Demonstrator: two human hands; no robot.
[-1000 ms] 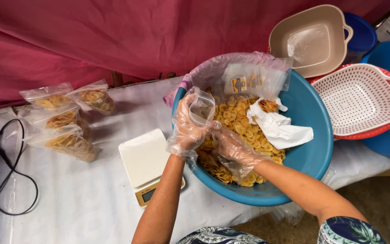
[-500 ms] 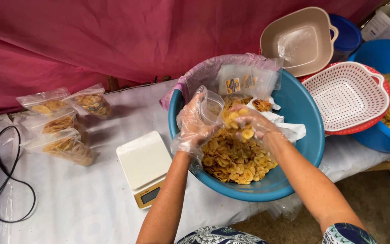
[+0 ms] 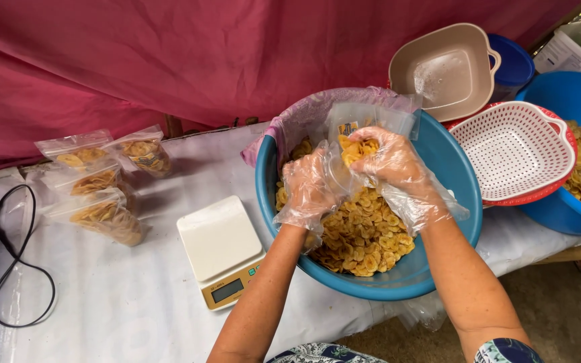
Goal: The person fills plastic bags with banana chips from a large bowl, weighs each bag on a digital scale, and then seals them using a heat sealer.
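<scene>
- The left hand (image 3: 309,187), in a loose clear glove, grips the near side of a small clear bag (image 3: 351,144) and holds its mouth open; the fingers are closed on the plastic
- The right hand (image 3: 390,161), gloved the same way, is bunched around a clump of yellow chips (image 3: 358,149) at the bag's mouth; the two hands sit close together, touching the bag from either side
- The bag hangs over the middle of the blue basin (image 3: 438,269), above the heap of chips (image 3: 364,235) inside it
- At about 9 o'clock from the basin stands a white kitchen scale (image 3: 218,240); further out, at 10 o'clock, lie filled bags (image 3: 102,195) on the white cloth
- At 2 o'clock sits a white-and-red colander (image 3: 516,151), with a beige tub (image 3: 448,70) behind it
- Risk, as I judge it: chips may slip past the narrow mouth, since the loose gloves blunt the grip; a hard squeeze could crumble them
</scene>
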